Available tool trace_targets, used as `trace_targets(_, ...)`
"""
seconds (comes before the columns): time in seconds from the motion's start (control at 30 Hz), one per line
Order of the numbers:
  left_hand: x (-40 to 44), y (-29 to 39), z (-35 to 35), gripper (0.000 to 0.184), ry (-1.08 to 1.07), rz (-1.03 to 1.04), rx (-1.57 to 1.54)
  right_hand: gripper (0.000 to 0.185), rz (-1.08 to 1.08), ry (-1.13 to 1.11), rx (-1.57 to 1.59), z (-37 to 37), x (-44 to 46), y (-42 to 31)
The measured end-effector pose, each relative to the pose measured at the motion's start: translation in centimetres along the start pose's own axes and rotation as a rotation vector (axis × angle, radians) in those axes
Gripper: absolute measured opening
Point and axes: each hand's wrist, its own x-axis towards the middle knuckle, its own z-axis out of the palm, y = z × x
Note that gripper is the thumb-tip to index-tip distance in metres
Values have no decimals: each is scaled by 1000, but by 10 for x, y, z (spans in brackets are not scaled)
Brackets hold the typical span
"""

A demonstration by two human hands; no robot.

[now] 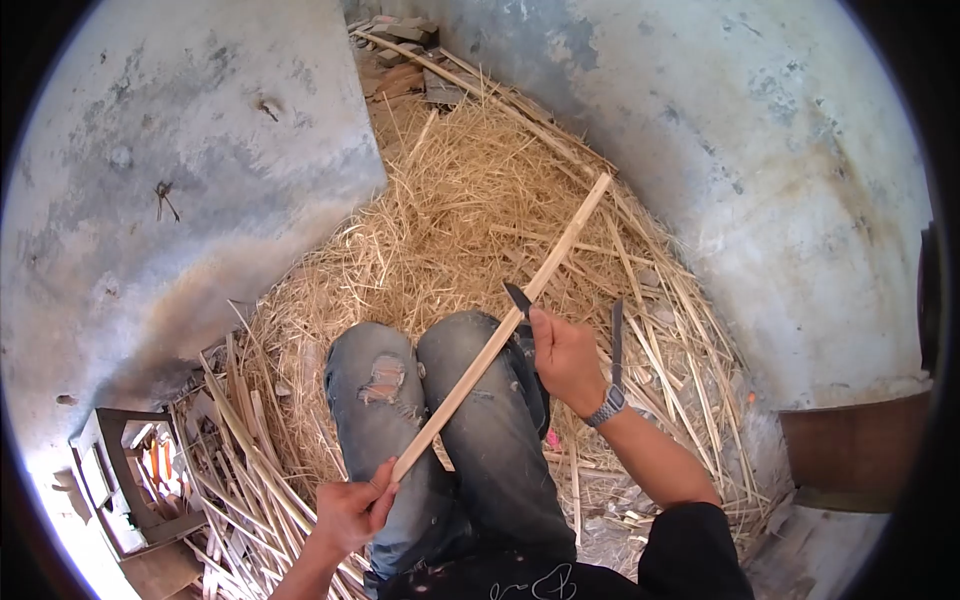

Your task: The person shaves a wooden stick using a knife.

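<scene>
A long pale wooden strip (470, 375) slants across my knees, from the lower left up to the far right. My left hand (352, 508) is closed around its near end. My right hand (568, 362), with a watch on the wrist, is closed on a knife whose short dark blade (518, 298) lies against the strip above my right knee. The knife's handle is hidden in my fingers. Just right of that hand is a narrow dark bar (617, 345); whether it belongs to the knife or lies behind it, I cannot tell.
Thin shavings (450, 180) cover the floor ahead. Loose strips (250, 440) are heaped at left, and more lie along the right wall (770, 170). A dark open frame (130, 480) stands at lower left. Rubble (405, 40) sits at the back, and a brown panel (850, 445) at right.
</scene>
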Motion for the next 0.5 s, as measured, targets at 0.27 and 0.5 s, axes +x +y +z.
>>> trace_targets(0.27, -5, 1, 4, 33, 5, -76, -26, 35, 124, 70, -82, -9, 32, 13)
trace_targets(0.5, -4, 2, 16, 33, 121, -123, -89, 28, -118, -174, -16, 9, -25, -21)
